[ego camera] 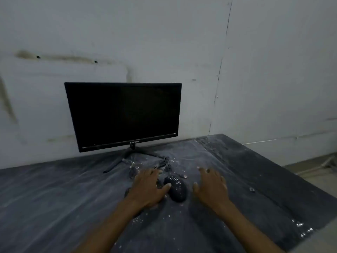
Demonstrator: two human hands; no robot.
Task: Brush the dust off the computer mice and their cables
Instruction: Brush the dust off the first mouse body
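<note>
**Dusty mice, centre frame**

One mouse lies dust-speckled on the bench. The left hand covers what may be another, fingers relaxed; the right hand hovers spread. Light, smooth shells: steady by the sides. Cables, limp, lie behind.

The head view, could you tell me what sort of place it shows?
Probably a bare workroom or storage space: a switched-off monitor stands on a dusty dark table against a stained plain wall.
</note>
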